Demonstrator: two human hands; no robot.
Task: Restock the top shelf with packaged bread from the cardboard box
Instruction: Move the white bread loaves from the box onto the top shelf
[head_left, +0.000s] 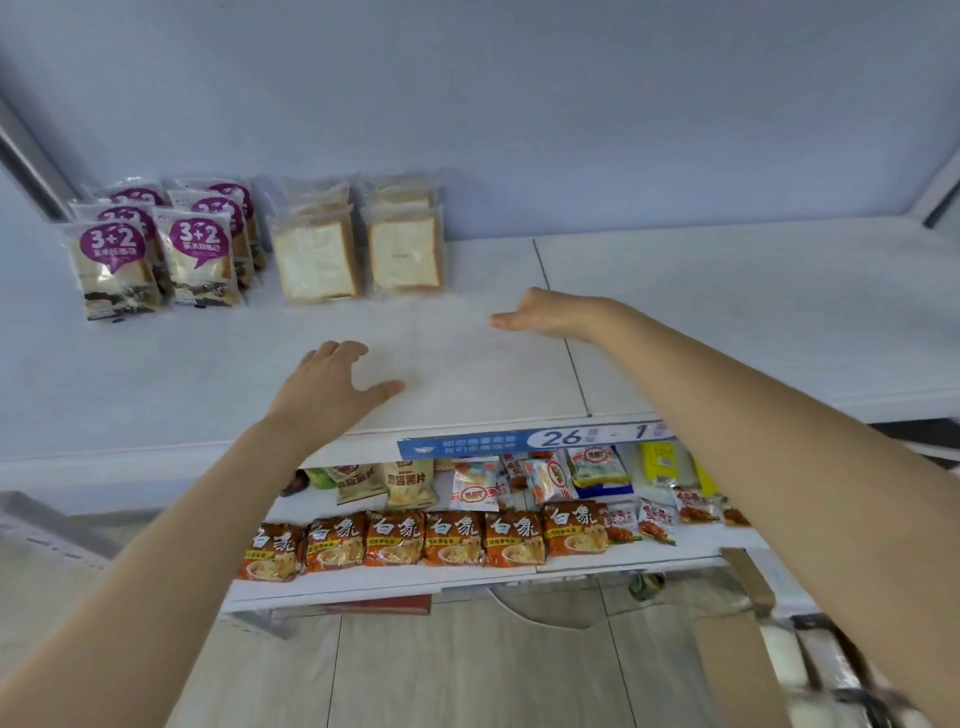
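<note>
Above the smooth white top shelf (675, 322), left hand (332, 384) and right hand (540, 314) hover, each grip loose, empty

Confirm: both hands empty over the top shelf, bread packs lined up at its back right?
Wrong side. The head view shows the bread packs at the back left of the top shelf. The rest holds: left hand and right hand are both empty above it.

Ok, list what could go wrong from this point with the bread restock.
The clear-wrapped bread packs stand upright on edge; nudging one while adding more could topple the row. Both the left hand and the right hand hover empty over the top shelf, so no pack is ready to place. The cardboard box sits low by the feet, possibly a trip hazard.
</note>
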